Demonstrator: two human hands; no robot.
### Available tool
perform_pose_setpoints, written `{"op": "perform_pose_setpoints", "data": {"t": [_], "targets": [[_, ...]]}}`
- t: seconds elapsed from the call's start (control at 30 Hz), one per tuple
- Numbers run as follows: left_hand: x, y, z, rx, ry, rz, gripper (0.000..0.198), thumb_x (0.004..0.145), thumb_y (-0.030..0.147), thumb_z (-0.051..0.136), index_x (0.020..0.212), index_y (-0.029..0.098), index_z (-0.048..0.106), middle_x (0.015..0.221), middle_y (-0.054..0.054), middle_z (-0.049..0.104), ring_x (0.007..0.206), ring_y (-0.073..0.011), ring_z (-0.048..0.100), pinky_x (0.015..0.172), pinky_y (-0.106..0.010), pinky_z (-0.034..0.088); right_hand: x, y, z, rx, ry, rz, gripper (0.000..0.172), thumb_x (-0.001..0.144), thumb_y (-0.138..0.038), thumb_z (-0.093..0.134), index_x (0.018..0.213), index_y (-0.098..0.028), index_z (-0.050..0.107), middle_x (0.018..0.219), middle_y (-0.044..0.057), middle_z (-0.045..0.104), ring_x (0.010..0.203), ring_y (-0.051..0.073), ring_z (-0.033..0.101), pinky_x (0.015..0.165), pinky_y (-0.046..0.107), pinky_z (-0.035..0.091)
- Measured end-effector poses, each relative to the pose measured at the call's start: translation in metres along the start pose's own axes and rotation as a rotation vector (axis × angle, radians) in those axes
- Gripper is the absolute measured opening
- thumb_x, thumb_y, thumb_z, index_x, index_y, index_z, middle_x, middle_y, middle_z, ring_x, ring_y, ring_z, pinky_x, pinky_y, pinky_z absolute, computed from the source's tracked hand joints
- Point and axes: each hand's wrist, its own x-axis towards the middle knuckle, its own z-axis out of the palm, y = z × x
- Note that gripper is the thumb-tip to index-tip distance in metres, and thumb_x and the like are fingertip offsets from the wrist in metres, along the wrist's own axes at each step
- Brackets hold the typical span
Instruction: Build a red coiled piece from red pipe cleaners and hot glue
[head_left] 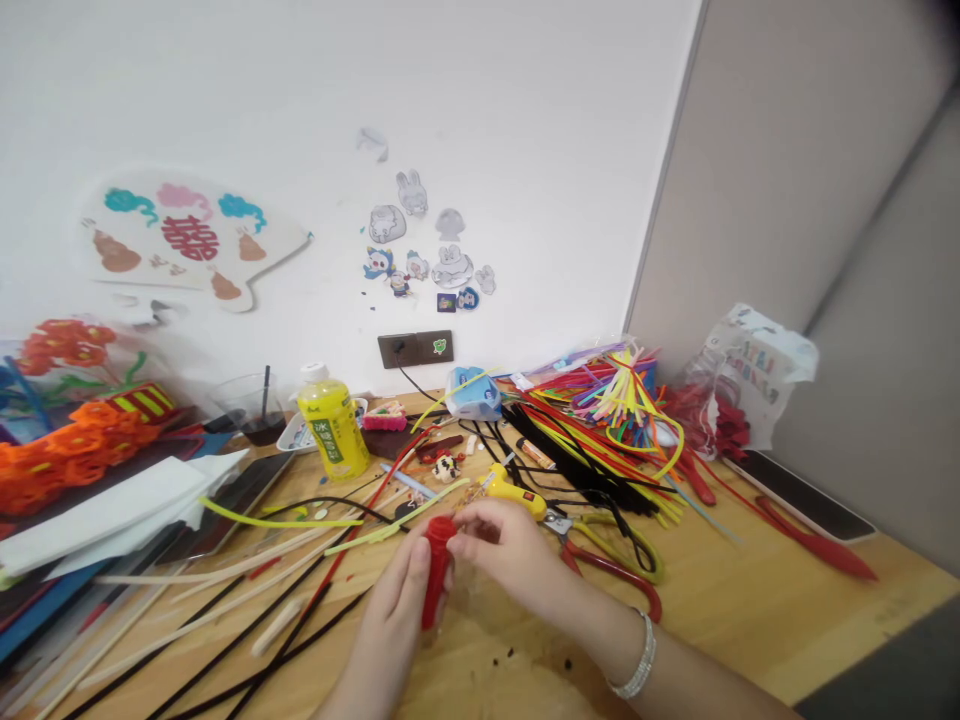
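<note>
My left hand (397,610) is wrapped round a red fuzzy roll (436,575) of pipe-cleaner material, held upright above the wooden table (750,610). My right hand (502,545), with a beaded bracelet (637,660) at the wrist, pinches the top of the same red roll with closed fingers. A yellow glue gun (514,490) lies just behind the hands, and red-handled pliers (607,565) lie to their right.
A heap of coloured pipe cleaners (607,415) fills the back right, with a plastic bag (742,380) beside it. A yellow drink bottle (332,420), loose black, yellow and white sticks (247,590), orange craft flowers (67,440) and white sheets (112,505) lie at the left.
</note>
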Motion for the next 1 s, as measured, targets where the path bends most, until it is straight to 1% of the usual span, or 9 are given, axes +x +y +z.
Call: {"op": "perform_pose_setpoints", "data": {"t": [0.17,0.23,0.3,0.4,0.47,0.53,0.67,0.9,1.0], "targets": [[0.003,-0.001,-0.002,0.121,-0.002,0.057,0.047,0.07,0.061,0.055,0.081,0.017,0.065,0.056,0.002,0.056,0.059,-0.0176,0.051,0.066,-0.028,0.047,0.0,0.004,-0.001,-0.2,0.099,-0.052,0.013,0.07,-0.022,0.068,0.081,-0.016,0.065,0.066,-0.002,0.054,0.06,0.011,0.048,0.055,0.022,0.038],[0.004,-0.002,-0.003,0.171,-0.024,0.077,0.046,0.073,0.06,0.051,0.079,0.017,0.065,0.057,0.001,0.057,0.061,-0.0189,0.053,0.067,-0.029,0.048,-0.001,0.0,-0.004,-0.249,0.107,-0.095,0.019,0.068,-0.02,0.07,0.086,-0.017,0.064,0.07,-0.002,0.053,0.063,0.011,0.048,0.057,0.022,0.038],[0.004,-0.002,-0.004,0.207,-0.05,0.091,0.044,0.075,0.057,0.049,0.08,0.017,0.066,0.063,-0.001,0.062,0.067,-0.0209,0.057,0.068,-0.029,0.048,-0.001,-0.006,-0.011,-0.248,0.033,-0.145,0.027,0.07,-0.021,0.069,0.096,-0.018,0.063,0.078,-0.001,0.053,0.067,0.012,0.049,0.06,0.023,0.04],[0.004,-0.003,-0.005,0.249,-0.116,0.12,0.038,0.079,0.05,0.047,0.087,0.018,0.066,0.084,-0.005,0.069,0.08,-0.0224,0.061,0.074,-0.029,0.049,0.0,-0.016,-0.024,-0.228,-0.186,-0.209,0.03,0.078,-0.027,0.064,0.107,-0.02,0.063,0.083,0.0,0.054,0.071,0.012,0.049,0.065,0.024,0.041],[0.005,-0.003,-0.006,0.285,-0.174,0.145,0.034,0.08,0.046,0.047,0.091,0.019,0.066,0.092,-0.006,0.071,0.085,-0.0227,0.062,0.077,-0.03,0.049,0.002,-0.018,-0.031,-0.218,-0.281,-0.23,0.029,0.078,-0.032,0.064,0.104,-0.02,0.065,0.081,0.001,0.054,0.07,0.012,0.049,0.065,0.024,0.04],[0.005,-0.003,-0.006,0.317,-0.211,0.162,0.033,0.08,0.043,0.047,0.092,0.019,0.065,0.094,-0.006,0.071,0.087,-0.0231,0.062,0.078,-0.03,0.049,0.004,-0.018,-0.034,-0.204,-0.314,-0.234,0.03,0.076,-0.038,0.065,0.098,-0.019,0.068,0.076,0.0,0.054,0.069,0.013,0.048,0.063,0.024,0.039],[0.005,-0.004,-0.005,0.336,-0.214,0.17,0.031,0.079,0.041,0.047,0.091,0.019,0.065,0.093,-0.006,0.072,0.087,-0.0234,0.063,0.078,-0.03,0.049,0.004,-0.014,-0.031,-0.202,-0.288,-0.211,0.031,0.073,-0.043,0.065,0.091,-0.018,0.07,0.071,0.0,0.053,0.066,0.013,0.047,0.06,0.024,0.038],[0.005,-0.001,-0.004,0.299,-0.228,0.135,0.032,0.077,0.044,0.049,0.086,0.018,0.066,0.078,-0.005,0.071,0.077,-0.0229,0.063,0.069,-0.029,0.05,0.0,-0.015,-0.025,-0.253,-0.233,-0.233,0.016,0.075,-0.027,0.066,0.086,-0.016,0.07,0.07,0.0,0.056,0.066,0.013,0.05,0.063,0.024,0.041],[0.008,0.003,-0.006,0.245,-0.244,0.11,0.032,0.075,0.045,0.052,0.083,0.018,0.066,0.084,-0.006,0.071,0.082,-0.0235,0.062,0.076,-0.03,0.048,-0.001,-0.017,-0.027,-0.269,-0.221,-0.245,0.02,0.075,-0.024,0.067,0.093,-0.017,0.068,0.077,0.001,0.057,0.068,0.012,0.051,0.063,0.023,0.042]]}}
